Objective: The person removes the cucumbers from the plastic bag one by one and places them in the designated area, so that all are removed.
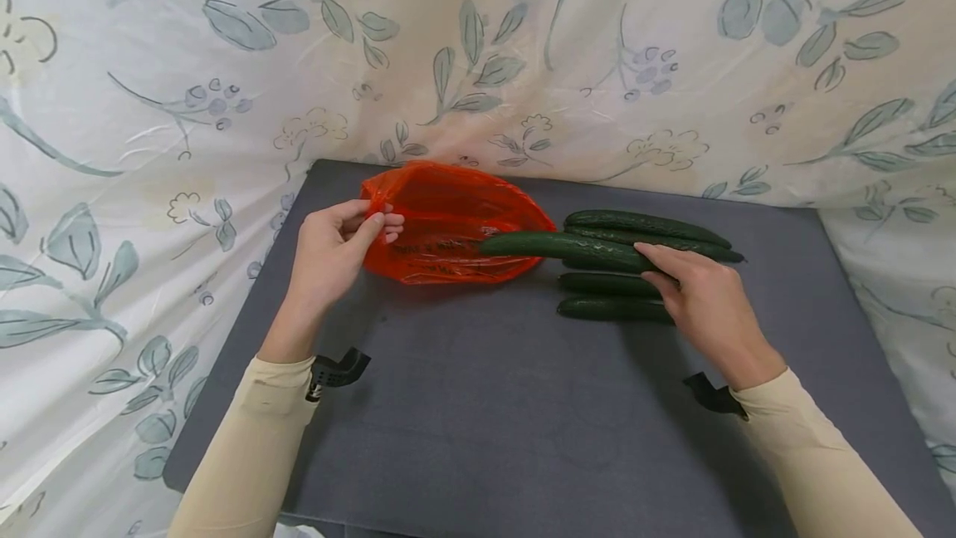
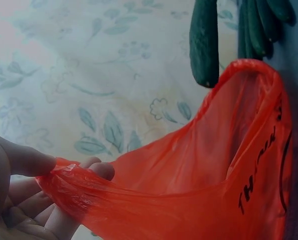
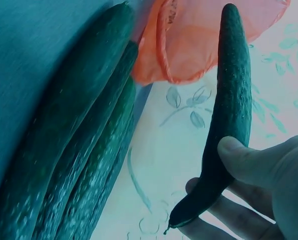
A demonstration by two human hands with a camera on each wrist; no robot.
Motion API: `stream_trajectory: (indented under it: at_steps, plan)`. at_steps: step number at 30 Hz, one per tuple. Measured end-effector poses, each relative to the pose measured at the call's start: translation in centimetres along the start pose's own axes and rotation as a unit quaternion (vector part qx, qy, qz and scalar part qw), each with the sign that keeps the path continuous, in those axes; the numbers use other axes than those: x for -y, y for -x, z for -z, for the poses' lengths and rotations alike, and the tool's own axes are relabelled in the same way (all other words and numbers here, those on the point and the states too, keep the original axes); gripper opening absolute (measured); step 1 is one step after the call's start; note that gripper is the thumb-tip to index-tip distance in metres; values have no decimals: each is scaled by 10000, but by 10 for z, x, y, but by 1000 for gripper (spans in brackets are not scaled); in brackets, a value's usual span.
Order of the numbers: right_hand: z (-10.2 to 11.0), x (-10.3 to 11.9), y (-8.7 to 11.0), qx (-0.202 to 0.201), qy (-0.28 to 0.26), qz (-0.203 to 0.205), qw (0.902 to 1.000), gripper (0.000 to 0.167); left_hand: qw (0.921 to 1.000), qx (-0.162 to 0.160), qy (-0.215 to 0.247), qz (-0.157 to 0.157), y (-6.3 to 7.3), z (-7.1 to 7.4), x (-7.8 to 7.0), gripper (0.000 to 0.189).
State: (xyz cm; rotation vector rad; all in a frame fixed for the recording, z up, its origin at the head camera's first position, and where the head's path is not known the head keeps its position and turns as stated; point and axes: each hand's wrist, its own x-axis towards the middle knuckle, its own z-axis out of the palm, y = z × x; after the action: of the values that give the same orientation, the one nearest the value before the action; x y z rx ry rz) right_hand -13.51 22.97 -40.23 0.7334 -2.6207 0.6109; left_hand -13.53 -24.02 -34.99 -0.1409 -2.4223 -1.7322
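Pinching the rim of an orange plastic bag (image 1: 448,227) between thumb and fingertips, the left hand (image 1: 336,251) is lifting that edge so the mouth is gaping toward the right. The right hand (image 1: 705,305) is gripping a dark green cucumber (image 1: 560,247) near its stem end, thumb on top and fingers curled beneath, and is holding it level with its far tip just at the bag's opening; whether the tip is already inside is hard to tell from the head view. Just behind and below that hand, four more cucumbers (image 1: 612,293) are lying side by side on the grey tabletop (image 1: 478,422), close together and parallel, partly hidden by the held one and the knuckles. A white cloth printed with pale blue-green leaves (image 1: 149,106) is hanging around the tabletop. The bag is looking thin, crinkled and translucent, with dark lettering on one side; the cucumbers are looking long, slim and slightly bumpy.
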Motion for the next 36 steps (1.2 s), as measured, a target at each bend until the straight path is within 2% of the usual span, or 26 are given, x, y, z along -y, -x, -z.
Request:
stream_trajectory:
  at_steps: [8,14,22,23,26,27,30,31,34,35,36]
  plan:
    - [19,-11,19,-39,199,89,9998,62,9999,-10,105,-33,-1,0,0,28]
    - [25,-18,36,-34,353,151,9993,69,10000,2,44,72,-1,-1,0,29]
    - [33,-36,56,-105,535,297,9981,76,10000,-67,21,5,0,2,1,28]
    - [34,-39,59,-94,537,290,9981,73,10000,-59,10,14,0,2,1,28]
    - [37,-47,69,-53,534,232,9983,41,10000,-48,-13,29,0,2,1,29]
    - [37,-49,72,-32,535,204,9984,42,10000,-48,0,32,0,2,1,29]
    - [37,-56,81,12,505,156,9986,74,9999,-51,82,40,0,2,0,29]
    - [37,-57,84,45,503,141,9986,75,9999,-57,92,40,0,2,0,29]
    - [36,-61,92,209,545,90,9983,43,9999,-66,126,35,0,2,-1,28]
    - [35,-62,94,273,554,67,9981,43,9999,-66,125,38,0,2,-1,28]
    - [34,-63,97,338,566,51,9978,52,9999,-64,122,43,0,2,-1,28]
